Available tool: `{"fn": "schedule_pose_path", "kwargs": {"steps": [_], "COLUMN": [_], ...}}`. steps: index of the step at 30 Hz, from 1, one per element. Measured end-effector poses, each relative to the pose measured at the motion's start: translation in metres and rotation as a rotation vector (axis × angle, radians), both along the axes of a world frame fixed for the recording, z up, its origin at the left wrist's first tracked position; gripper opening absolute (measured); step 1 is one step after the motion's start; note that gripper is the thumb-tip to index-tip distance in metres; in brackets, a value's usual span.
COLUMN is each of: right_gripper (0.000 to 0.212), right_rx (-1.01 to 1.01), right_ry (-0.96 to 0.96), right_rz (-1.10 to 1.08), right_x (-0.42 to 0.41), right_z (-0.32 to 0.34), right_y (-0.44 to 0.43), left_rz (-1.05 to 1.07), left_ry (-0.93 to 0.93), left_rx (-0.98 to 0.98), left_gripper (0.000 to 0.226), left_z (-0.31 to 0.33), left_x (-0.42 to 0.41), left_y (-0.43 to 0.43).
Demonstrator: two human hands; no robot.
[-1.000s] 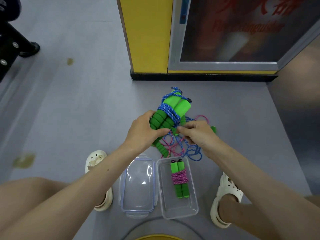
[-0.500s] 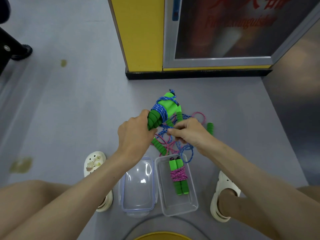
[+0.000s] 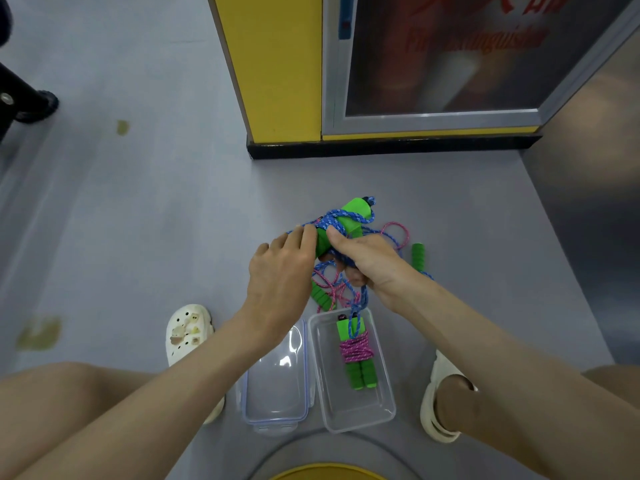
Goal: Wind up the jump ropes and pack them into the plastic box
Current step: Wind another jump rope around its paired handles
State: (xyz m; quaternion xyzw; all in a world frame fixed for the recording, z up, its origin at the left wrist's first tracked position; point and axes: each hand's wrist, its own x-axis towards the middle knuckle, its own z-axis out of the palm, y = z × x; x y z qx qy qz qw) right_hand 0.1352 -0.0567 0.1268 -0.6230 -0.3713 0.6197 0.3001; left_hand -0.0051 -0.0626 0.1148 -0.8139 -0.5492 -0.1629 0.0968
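- Winding the blue jump rope [image 3: 349, 220]: cord wrapped round its paired green handles, bundle held above the floor [image 3: 138, 220], just beyond the plastic box [image 3: 367, 410].
- Left hand [image 3: 280, 271] at the bundle's left end, fingers curled over handle and cord, grip closed on it.
- Right hand [image 3: 367, 261] pinning the bundle under the thumb, grip closed round slack blue cord, one loop dangling down over the box.
- Already packed: one pink-wound rope [image 3: 355, 355] lying inside the box, with the clear lid [image 3: 277, 375] touching the box's left side.
- Loose pink rope [image 3: 394, 233] lying tangled on the floor beneath the hands, not yet wound.
- Likely next: taking up the last slack, tucking in the end, then lowering the bundle beside the packed rope.
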Motion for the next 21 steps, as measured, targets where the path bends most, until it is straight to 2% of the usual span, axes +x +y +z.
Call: {"fn": "schedule_pose_path", "kwargs": {"steps": [4, 7, 9, 12, 15, 17, 19, 21], "right_gripper": [0.046, 0.039, 0.037, 0.038, 0.035, 0.032, 0.031, 0.032], "right_rx": [-0.036, -0.044, -0.048, -0.049, -0.053, -0.045, -0.037, -0.036], "right_ry": [0.015, -0.012, -0.030, -0.095, -0.058, 0.015, 0.037, 0.047], "right_rz": [-0.110, -0.128, -0.121, -0.097, -0.061, -0.045, -0.019, 0.007], "right_x": [0.003, 0.005, 0.007, 0.011, 0.011, 0.010, 0.011, 0.014], "right_z": [0.001, -0.001, -0.002, -0.004, -0.005, -0.005, -0.003, -0.002], "right_y": [0.000, 0.000, 0.001, 0.002, 0.001, 0.000, 0.000, 0.001], "left_rz": [-0.093, -0.125, -0.108, 0.019, 0.182, 0.300, 0.319, 0.258], "left_ry": [0.000, -0.001, -0.072, -0.333, -0.755, -1.037, -1.177, -1.263], "left_rx": [0.009, -0.070, -0.182, -0.533, -0.770, -1.051, -1.356, -1.489], "left_gripper": [0.054, 0.058, 0.055, 0.046, 0.039, 0.040, 0.041, 0.041], "left_z": [-0.012, -0.015, -0.008, 0.010, 0.019, 0.023, 0.024, 0.024], "left_x": [0.003, 0.004, 0.006, 0.006, 0.000, -0.007, -0.014, -0.018], "left_y": [-0.003, -0.003, -0.004, 0.001, 0.015, 0.019, 0.018, 0.015]}}
